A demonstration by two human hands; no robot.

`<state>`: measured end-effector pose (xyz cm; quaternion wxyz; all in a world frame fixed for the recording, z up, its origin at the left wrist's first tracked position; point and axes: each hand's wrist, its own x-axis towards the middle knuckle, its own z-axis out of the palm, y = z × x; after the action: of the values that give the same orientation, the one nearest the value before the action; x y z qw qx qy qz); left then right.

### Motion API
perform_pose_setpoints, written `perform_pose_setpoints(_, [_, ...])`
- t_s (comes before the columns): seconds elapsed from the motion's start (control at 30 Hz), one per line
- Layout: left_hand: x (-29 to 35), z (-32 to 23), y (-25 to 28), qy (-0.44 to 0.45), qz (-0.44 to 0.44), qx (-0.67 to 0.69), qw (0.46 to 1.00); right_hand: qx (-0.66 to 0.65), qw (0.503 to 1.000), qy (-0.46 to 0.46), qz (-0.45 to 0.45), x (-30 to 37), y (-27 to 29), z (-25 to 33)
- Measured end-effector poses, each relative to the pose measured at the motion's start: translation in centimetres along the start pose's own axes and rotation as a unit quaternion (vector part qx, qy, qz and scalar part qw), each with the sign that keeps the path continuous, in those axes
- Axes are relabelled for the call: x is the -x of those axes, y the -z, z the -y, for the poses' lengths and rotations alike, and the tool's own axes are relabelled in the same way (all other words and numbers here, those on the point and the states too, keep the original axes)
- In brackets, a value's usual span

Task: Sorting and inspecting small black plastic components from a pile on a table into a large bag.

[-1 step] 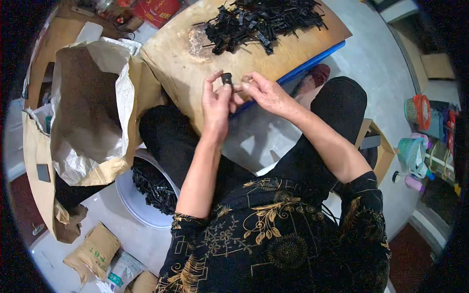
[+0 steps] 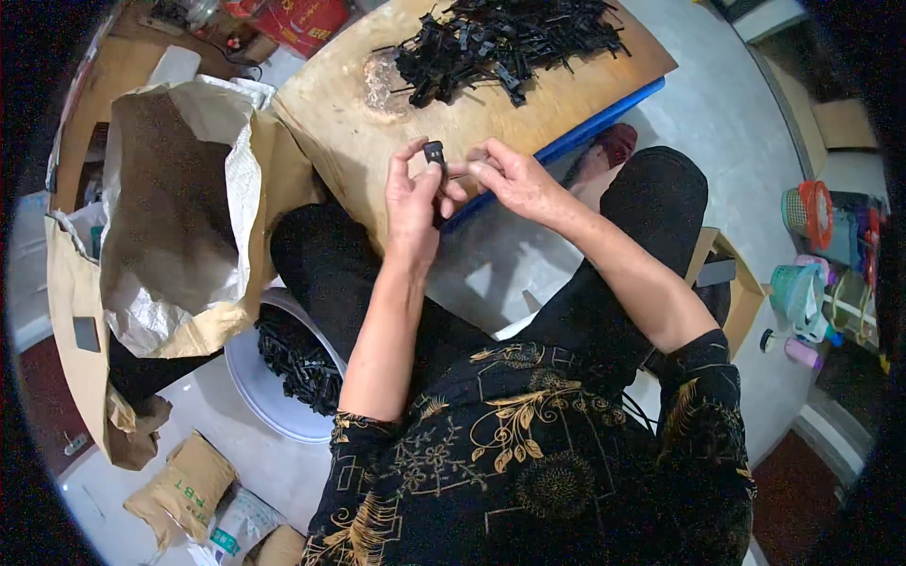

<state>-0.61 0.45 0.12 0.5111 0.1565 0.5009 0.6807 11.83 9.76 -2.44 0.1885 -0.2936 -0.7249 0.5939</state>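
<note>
Nearby, a white bucket (image 2: 242,385) holds black parts (image 2: 297,363). Beyond, the left hand (image 2: 413,203) clasps a black piece (image 2: 434,153) by the near edge of the desk (image 2: 330,132); the right hand (image 2: 517,184) curls just beside, any grip unclear. Farther back lies a black heap (image 2: 500,47).

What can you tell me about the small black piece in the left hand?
The small black piece has a blocky, slightly glossy end and looks like plastic. The left hand holds it between thumb and fingers, that end poking out toward the wooden board's far side. Fingers hide much of the rest. Whether the right hand, close by, touches it is unclear.
</note>
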Motion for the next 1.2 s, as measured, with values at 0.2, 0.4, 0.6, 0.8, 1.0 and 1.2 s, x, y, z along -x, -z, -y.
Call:
perform_pose_setpoints(0.2, [0.2,0.4,1.3,0.049,0.044,0.136,0.989,-0.137,0.988,-0.04,0.063,1.2,1.4,1.9])
perform_pose_setpoints(0.4, [0.9,0.6,0.8,0.079,0.106,0.092,0.987,-0.198,0.978,-0.035,0.051,1.5,1.4,1.5])
perform_pose_setpoints(0.6, [1.7,0.6,-0.5,0.09,0.104,-0.004,0.991,-0.26,0.958,-0.086,0.079,1.5,1.4,0.3])
perform_pose_setpoints(0.8, [2.1,1.5,-2.1,0.073,0.073,-0.183,0.978,-0.134,0.988,0.032,0.066,1.8,2.3,-2.0])
perform_pose_setpoints(1.0, [0.8,2.7,0.4,0.052,0.146,-0.308,0.939,-0.021,0.999,0.006,0.038,1.1,0.7,-1.7])
perform_pose_setpoints(1.2, [0.1,3.3,-1.2,0.041,0.135,-0.28,0.949,0.065,0.993,0.098,-0.007,2.9,1.1,-1.2])
